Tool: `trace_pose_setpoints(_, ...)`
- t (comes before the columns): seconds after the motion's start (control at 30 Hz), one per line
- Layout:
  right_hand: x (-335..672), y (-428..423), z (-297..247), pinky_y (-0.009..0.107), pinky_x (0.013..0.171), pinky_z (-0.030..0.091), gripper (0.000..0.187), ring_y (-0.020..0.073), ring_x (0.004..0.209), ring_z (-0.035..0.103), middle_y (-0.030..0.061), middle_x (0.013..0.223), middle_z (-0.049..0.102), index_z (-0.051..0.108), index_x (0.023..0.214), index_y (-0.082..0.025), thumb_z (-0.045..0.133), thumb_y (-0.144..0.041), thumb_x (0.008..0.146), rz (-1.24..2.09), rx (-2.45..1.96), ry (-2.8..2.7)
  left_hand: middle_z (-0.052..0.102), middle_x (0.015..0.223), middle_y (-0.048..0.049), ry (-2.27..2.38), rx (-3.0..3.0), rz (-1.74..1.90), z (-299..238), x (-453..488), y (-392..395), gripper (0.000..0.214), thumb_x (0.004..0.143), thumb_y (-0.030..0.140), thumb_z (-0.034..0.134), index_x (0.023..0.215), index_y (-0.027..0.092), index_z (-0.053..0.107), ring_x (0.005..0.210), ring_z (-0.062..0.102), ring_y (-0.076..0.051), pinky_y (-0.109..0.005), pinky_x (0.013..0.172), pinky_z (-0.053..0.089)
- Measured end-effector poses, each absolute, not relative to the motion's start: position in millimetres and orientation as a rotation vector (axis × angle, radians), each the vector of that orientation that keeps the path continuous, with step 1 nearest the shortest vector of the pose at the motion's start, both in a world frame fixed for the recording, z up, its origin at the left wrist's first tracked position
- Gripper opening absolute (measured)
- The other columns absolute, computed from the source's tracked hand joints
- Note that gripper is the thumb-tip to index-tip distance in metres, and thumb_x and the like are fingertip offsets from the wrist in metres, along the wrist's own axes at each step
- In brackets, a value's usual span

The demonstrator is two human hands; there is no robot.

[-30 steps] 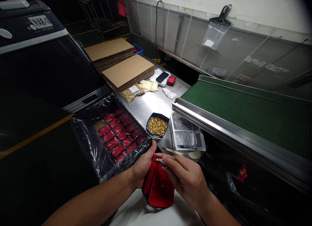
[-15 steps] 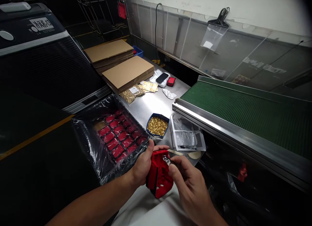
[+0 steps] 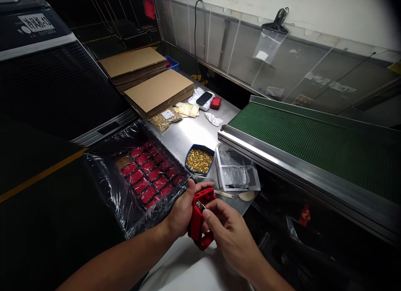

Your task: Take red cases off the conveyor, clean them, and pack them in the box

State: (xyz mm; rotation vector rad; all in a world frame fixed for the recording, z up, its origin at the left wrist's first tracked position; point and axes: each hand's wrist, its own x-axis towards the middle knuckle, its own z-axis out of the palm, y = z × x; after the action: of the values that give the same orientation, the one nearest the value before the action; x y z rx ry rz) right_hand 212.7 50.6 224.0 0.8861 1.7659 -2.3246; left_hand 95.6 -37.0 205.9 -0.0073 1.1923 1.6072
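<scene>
My left hand (image 3: 182, 210) is wrapped around a red plastic casing (image 3: 196, 223) with black edging, held tilted above my lap. In my right hand (image 3: 231, 232), thumb and fingers pinch a small silver-tipped tool (image 3: 200, 205) whose darker rear part is mostly covered. Its metal tip is at the upper part of the casing; whether it touches I cannot tell. Just beyond my hands stands a blue tray (image 3: 187, 163) of small gold-coloured metal pieces (image 3: 199, 160).
At left, a plastic-lined box (image 3: 103, 174) holds rows of red parts (image 3: 153, 174). Behind are cardboard stacks (image 3: 159, 90), a bag of brass pieces (image 3: 161, 120) and a phone (image 3: 204, 98). A green conveyor (image 3: 288, 136) runs at right, beside a clear plastic bag (image 3: 236, 172).
The casing has turned in my left hand, so its side and open frame face me. My right hand has moved left with the silver-tipped tool. The whole view has shifted slightly.
</scene>
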Motion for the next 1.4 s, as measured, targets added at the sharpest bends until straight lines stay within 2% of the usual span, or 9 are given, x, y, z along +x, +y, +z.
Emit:
trace_pose_setpoints(0.27, 210.2, 49.5, 228.1, 0.017, 0.056, 0.05, 0.037, 0.0073, 0.06, 0.055, 0.001, 0.07, 0.058, 0.056, 0.09, -0.013, 0.054, -0.05, 0.09, -2.451, 0.893, 1.695, 0.066, 0.099, -0.0129, 1.167, 0.006, 1.623, 204.9, 95.5, -33.5, 0.079, 0.086, 0.078, 0.031, 0.125, 0.014, 0.058, 0.093, 0.061, -0.025, -0.034, 0.086, 0.047)
trace_pose_setpoints(0.4, 216.8, 49.8, 222.7, 0.017, 0.053, 0.05, 0.034, 0.0069, 0.057, 0.055, 0.0005, 0.071, 0.057, 0.054, 0.094, -0.014, 0.054, -0.048, 0.091, -2.557, 0.965, 1.723, 0.066, 0.095, -0.0129, 1.113, -0.096, 1.674, 208.4, 96.5, -29.3, 0.079, 0.083, 0.079, 0.038, 0.122, 0.013, 0.058, 0.085, 0.063, -0.024, -0.034, 0.08, 0.049)
trace_pose_setpoints(0.53, 226.2, 57.4, 219.1, 0.014, 0.055, 0.049, 0.03, 0.0071, 0.063, 0.057, 0.0021, 0.077, 0.061, 0.057, 0.105, -0.016, 0.056, -0.043, 0.091, -2.425, 1.052, 2.08, 0.064, 0.084, -0.0097, 1.043, -0.168, 1.706, 209.3, 97.4, -26.7, 0.076, 0.083, 0.077, 0.043, 0.117, 0.012, 0.06, 0.075, 0.061, -0.021, -0.029, 0.071, 0.049)
trace_pose_setpoints(0.8, 220.6, 74.1, 226.9, 0.019, 0.069, 0.051, 0.022, 0.009, 0.075, 0.06, 0.0021, 0.092, 0.066, 0.067, 0.105, -0.023, 0.062, -0.033, 0.086, -1.863, 0.838, 2.708, 0.067, 0.098, -0.0172, 1.003, -0.187, 1.615, 212.5, 96.6, -23.4, 0.078, 0.086, 0.076, 0.037, 0.118, 0.009, 0.06, 0.089, 0.065, -0.028, -0.037, 0.082, 0.052)
trace_pose_setpoints(0.97, 215.6, 77.0, 229.9, 0.018, 0.074, 0.051, 0.019, 0.0079, 0.082, 0.062, -0.001, 0.095, 0.067, 0.068, 0.103, -0.027, 0.061, -0.028, 0.085, -1.803, 0.729, 2.79, 0.068, 0.102, -0.0197, 1.03, -0.177, 1.562, 214.6, 97.5, -23.6, 0.075, 0.09, 0.071, 0.03, 0.118, 0.008, 0.059, 0.093, 0.066, -0.03, -0.038, 0.083, 0.053)
trace_pose_setpoints(1.2, 214.2, 78.8, 230.7, 0.019, 0.067, 0.048, 0.017, 0.0084, 0.074, 0.061, -0.001, 0.088, 0.067, 0.069, 0.1, -0.027, 0.06, -0.031, 0.086, -1.79, 0.759, 2.688, 0.069, 0.098, -0.0178, 1.041, -0.196, 1.51, 210.1, 98.0, -26.7, 0.068, 0.093, 0.066, 0.031, 0.117, 0.009, 0.061, 0.085, 0.068, -0.025, -0.032, 0.078, 0.054)
trace_pose_setpoints(1.4, 219.2, 80.6, 227.6, 0.017, 0.072, 0.049, 0.014, 0.0066, 0.079, 0.061, -0.0034, 0.089, 0.066, 0.066, 0.099, -0.028, 0.06, -0.026, 0.088, -1.85, 0.675, 2.74, 0.069, 0.097, -0.0169, 1.038, -0.208, 1.5, 210.1, 98.5, -27.9, 0.068, 0.093, 0.066, 0.032, 0.116, 0.01, 0.061, 0.084, 0.068, -0.024, -0.031, 0.076, 0.053)
